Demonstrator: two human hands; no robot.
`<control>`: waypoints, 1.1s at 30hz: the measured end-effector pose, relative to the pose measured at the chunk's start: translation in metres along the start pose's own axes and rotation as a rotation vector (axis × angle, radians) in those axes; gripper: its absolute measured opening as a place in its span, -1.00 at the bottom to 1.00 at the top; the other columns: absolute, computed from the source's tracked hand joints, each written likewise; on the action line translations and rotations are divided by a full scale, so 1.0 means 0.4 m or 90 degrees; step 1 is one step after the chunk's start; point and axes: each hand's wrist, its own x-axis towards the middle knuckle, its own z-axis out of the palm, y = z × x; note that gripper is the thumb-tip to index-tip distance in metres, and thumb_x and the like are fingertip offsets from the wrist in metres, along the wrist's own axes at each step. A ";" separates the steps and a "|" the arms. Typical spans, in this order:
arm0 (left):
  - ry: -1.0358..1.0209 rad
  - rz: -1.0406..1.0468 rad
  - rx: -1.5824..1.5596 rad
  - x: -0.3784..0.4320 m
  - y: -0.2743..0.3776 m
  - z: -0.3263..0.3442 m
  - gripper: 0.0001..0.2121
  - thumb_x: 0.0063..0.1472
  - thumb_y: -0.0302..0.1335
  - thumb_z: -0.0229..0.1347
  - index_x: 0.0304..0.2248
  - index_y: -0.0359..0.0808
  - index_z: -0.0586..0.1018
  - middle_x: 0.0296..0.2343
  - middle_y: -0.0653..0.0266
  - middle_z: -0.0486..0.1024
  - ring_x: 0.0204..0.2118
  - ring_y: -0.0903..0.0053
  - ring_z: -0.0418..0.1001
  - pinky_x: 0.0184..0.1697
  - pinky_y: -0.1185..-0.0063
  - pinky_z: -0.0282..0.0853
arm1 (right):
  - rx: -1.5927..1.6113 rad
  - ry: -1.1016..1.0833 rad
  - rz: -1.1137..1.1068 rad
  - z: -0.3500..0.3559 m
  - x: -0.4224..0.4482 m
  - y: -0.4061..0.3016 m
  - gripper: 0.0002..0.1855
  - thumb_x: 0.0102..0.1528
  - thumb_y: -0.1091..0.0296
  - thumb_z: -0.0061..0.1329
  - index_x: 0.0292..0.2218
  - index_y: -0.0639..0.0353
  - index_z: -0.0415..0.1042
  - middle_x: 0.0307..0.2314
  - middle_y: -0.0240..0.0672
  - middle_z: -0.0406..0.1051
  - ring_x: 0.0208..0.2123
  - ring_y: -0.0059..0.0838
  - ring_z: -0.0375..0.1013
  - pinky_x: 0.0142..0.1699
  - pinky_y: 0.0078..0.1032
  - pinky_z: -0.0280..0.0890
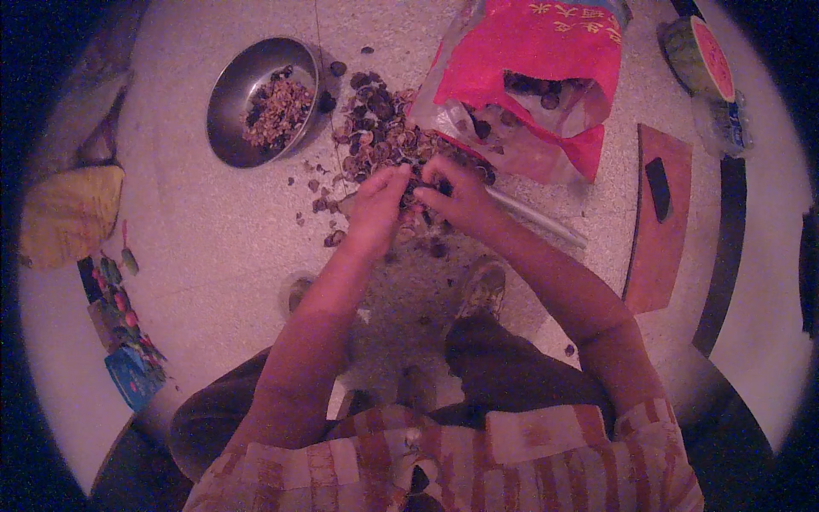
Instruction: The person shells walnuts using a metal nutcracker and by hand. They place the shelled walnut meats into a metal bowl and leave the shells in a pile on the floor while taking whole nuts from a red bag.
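My left hand (377,205) and my right hand (459,192) meet fingertip to fingertip, low over a heap of brown, curled shells (377,131) on the floor. Dark gaps and blur hide what, if anything, is pinched between the fingers. Left of the heap, a steel bowl (224,102) holds small brown broken pieces (278,115). Beyond my right hand lies a pink and clear plastic bag (512,57) bearing writing. Its torn opening shows dark round pieces (550,101) inside. A slim silver bar (544,221) extends from under my right wrist.
At right, a reddish board (662,256) carries a black flat object (658,190). Past it are a cut watermelon (694,61) and a clear plastic bottle (736,125). A yellow item (73,214), red and green peppers (121,297) and a blue box (133,377) lie at left.
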 end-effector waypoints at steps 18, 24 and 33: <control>-0.004 -0.025 0.008 -0.002 0.008 0.001 -0.81 0.07 -0.29 -0.14 -0.49 -0.21 0.40 -0.60 0.44 0.38 -0.59 0.76 0.30 -0.60 0.74 0.22 | 0.498 -0.070 0.346 -0.019 -0.002 -0.007 -0.91 -0.05 0.38 -0.21 -0.50 0.12 0.15 -0.76 -0.47 0.15 -0.77 -0.71 0.11 -0.74 -0.76 -0.08; 0.017 -0.044 0.020 -0.005 0.017 0.007 -0.83 0.05 -0.30 -0.11 -0.52 -0.20 0.40 -0.62 0.46 0.36 -0.60 0.75 0.28 -0.62 0.74 0.21 | 0.128 -0.031 0.107 -0.012 -0.005 0.002 -0.87 -0.11 0.37 -0.14 -0.50 0.10 0.16 -0.72 -0.47 0.19 -0.73 -0.71 0.18 -0.67 -0.72 0.08; 0.024 -0.042 0.062 0.002 0.011 -0.001 -0.83 0.05 -0.30 -0.10 -0.54 -0.19 0.41 -0.63 0.49 0.35 -0.61 0.78 0.25 -0.62 0.75 0.19 | 0.316 -0.063 0.276 -0.033 0.004 -0.017 -0.89 -0.13 0.48 -0.20 -0.51 0.13 0.13 -0.74 -0.45 0.17 -0.73 -0.70 0.15 -0.69 -0.74 -0.01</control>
